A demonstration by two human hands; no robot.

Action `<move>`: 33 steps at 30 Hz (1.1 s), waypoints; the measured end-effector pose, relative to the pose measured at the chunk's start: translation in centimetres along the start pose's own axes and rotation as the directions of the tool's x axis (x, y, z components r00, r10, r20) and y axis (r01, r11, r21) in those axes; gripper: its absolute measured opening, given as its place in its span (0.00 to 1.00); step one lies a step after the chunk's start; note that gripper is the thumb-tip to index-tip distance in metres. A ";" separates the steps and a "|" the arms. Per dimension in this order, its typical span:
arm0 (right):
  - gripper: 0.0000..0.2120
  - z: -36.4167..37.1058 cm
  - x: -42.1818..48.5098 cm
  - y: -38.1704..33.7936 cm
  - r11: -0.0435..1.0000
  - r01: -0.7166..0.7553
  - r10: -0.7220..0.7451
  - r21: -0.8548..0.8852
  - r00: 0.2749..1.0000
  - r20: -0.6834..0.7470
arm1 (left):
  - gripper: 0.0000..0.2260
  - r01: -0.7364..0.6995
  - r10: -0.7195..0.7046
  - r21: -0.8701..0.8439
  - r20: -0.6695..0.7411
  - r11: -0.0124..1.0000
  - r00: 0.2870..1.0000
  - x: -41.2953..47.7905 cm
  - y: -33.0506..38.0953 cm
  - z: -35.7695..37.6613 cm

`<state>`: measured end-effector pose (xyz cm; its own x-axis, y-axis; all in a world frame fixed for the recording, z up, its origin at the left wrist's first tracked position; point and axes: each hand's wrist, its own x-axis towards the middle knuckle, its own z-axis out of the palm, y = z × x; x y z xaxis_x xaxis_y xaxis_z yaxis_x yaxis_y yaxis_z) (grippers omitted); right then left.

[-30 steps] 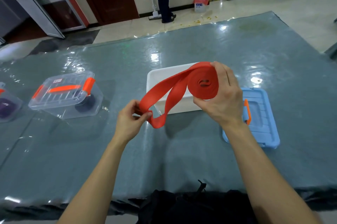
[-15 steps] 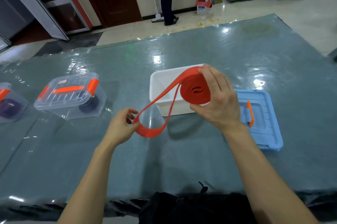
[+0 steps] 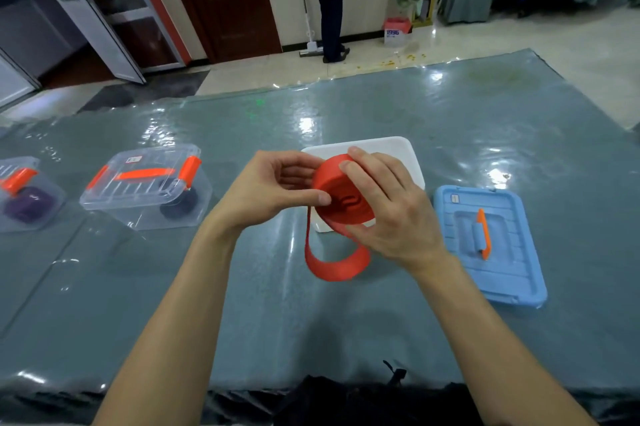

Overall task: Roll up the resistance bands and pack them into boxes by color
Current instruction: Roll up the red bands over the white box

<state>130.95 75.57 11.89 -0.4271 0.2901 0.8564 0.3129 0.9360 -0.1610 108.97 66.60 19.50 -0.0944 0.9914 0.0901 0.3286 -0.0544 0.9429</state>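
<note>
Held above the desk (image 3: 242, 321), just in front of an open white box (image 3: 398, 151), is a nearly coiled red resistance band (image 3: 341, 198). The right hand (image 3: 391, 214) curls its grip around the coil; the left hand (image 3: 266, 190) pinches the coil's face, likely keeping it tight while the hanging tail (image 3: 332, 264) winds in. A blue lid (image 3: 491, 242) lies aside.

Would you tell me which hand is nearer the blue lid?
Right. The right hand grips the red band just left of the blue lid; the left hand lies beyond the band.
</note>
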 end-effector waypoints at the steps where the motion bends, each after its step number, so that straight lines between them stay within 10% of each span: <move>1: 0.32 -0.1 -0.1 0.0 1.000 -0.002 0.002 0.000 1.000 0.011 | 0.21 -0.002 0.002 0.000 -0.004 1.000 1.000 0.1 -0.1 0.1; 7: 0.38 -0.9 -0.6 0.0 0.994 -0.096 0.084 0.059 0.979 0.184 | 0.20 0.039 -0.040 0.078 0.017 0.996 0.999 0.8 -0.7 0.4; 11: 0.59 -1.2 -1.0 0.1 0.821 -0.536 0.352 0.197 0.747 0.563 | 0.17 0.079 -0.076 0.239 -0.022 0.968 0.997 0.6 -1.8 -0.3; 18: 0.28 -1.3 -0.7 1.3 0.559 -0.765 0.441 0.319 0.600 0.667 | 0.19 0.031 -0.064 0.409 0.069 0.912 0.996 -0.4 -1.8 -0.7; 24: 0.19 -1.5 -0.9 0.9 0.459 -0.779 0.441 0.427 0.617 0.652 | 0.18 0.008 -0.063 0.424 0.116 0.906 0.991 -0.5 -0.7 -0.6; 33: 0.20 -2.1 -0.7 0.4 0.614 -0.714 0.393 0.337 0.647 0.654 | 0.22 -0.120 0.017 0.514 0.200 0.849 0.980 -0.2 0.6 -0.8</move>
<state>133.14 75.36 12.28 -0.7079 0.6855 0.1699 0.2109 0.4348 -0.8755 108.39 66.25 20.31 0.1007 0.9941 0.0403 0.7737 -0.1037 0.6250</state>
